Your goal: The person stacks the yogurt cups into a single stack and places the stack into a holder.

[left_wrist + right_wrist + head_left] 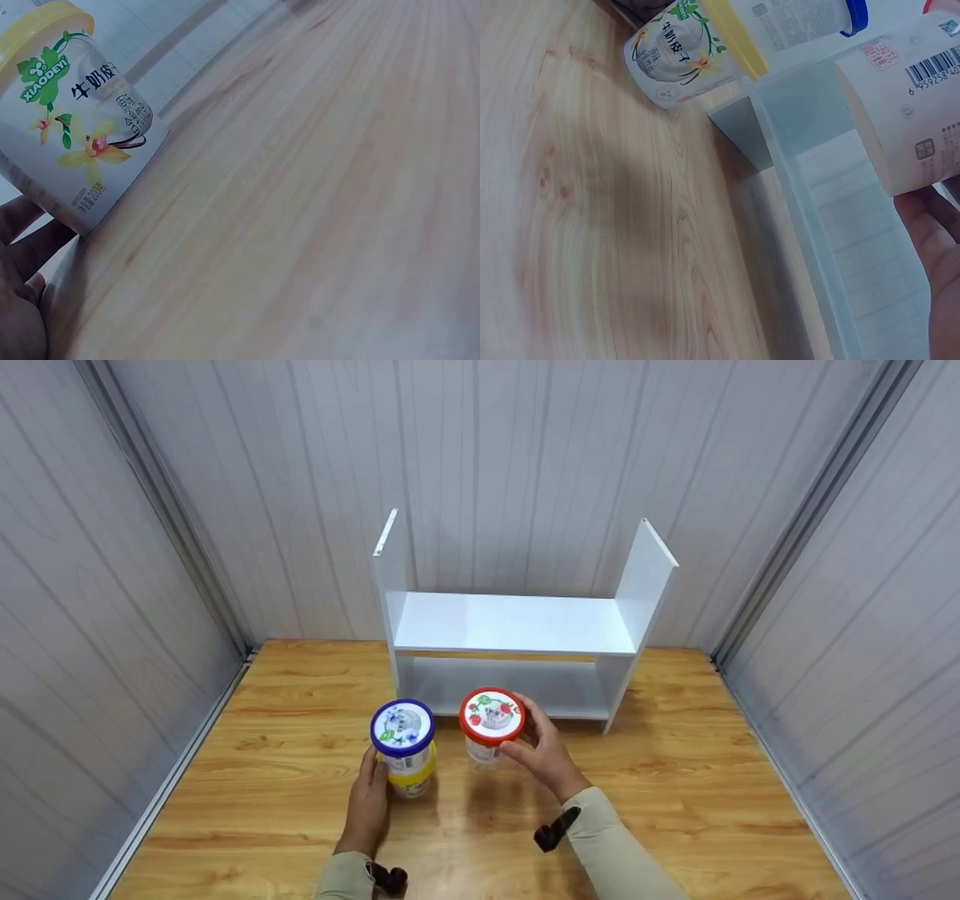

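In the head view, a blue-lidded cup (403,727) is stacked on a yellow-lidded cup (411,785) that stands on the wooden table. My left hand (366,802) is at the stack's left side, its fingers extended along it. The left wrist view shows fingers behind the yellow-lidded cup (82,120), which bears a flower print. My right hand (547,754) holds a red-lidded cup (493,717) by its right side, above the table and before the shelf. In the right wrist view that cup's barcode side (915,105) faces the camera.
A white two-level shelf (517,622) with upright side panels stands at the back of the table (285,780). Its lower board lies just behind the cups. Pale panel walls (510,450) enclose the table at the back and both sides.
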### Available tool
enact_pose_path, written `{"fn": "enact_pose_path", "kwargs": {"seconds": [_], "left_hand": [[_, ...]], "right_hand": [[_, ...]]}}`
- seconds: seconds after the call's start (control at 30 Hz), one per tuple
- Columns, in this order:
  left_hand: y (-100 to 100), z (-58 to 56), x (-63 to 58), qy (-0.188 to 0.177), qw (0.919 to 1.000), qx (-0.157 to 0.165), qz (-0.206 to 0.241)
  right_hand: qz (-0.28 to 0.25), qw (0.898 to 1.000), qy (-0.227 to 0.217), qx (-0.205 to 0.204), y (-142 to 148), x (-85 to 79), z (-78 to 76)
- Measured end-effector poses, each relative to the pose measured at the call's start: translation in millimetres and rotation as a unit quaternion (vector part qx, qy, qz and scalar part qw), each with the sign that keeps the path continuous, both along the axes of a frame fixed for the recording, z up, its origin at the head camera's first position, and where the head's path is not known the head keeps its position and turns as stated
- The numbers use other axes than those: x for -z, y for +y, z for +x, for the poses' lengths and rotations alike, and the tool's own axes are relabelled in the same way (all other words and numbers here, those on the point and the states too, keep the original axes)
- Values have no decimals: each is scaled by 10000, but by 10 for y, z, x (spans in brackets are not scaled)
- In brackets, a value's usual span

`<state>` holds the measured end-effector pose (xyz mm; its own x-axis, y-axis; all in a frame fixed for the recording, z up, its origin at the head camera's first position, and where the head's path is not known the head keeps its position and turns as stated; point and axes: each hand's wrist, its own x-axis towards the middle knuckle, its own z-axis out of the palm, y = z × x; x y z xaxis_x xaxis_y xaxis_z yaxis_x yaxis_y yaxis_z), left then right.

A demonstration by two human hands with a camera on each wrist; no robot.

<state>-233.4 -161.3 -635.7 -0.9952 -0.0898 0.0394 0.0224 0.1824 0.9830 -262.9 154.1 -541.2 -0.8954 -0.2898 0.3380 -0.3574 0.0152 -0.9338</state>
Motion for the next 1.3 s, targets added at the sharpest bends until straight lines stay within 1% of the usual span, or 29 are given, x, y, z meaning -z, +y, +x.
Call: {"fn": "enact_pose_path", "kwargs": {"seconds": [0.03, 0.17, 0.27, 0.53, 0.83, 1.03, 1.3], "left_hand": [[-6, -17, 50, 64, 10000, -24, -20], [-3, -10, 69, 232, 9997, -57, 1], [-3, -8, 83, 282, 9996, -49, 10], [-4, -17, 79, 220, 9997, -70, -46], [6, -8, 69, 284, 9994, -174, -40], [5, -8, 72, 305, 9994, -155, -101], [3, -11, 72, 99, 9999, -126, -21]], "right_hand": [[19, 10000, 39, -11, 3, 28, -22], [-67, 9998, 72, -150, -12, -8, -25], [-109, 9996, 87, -230, -20, -32, -31], [54, 9997, 65, -218, -56, -97, -47], [-87, 9990, -27, -430, -130, -216, -67], [-140, 9979, 114, -618, -163, -284, -83], [-92, 9966, 352, -735, -220, -400, -134]]}}
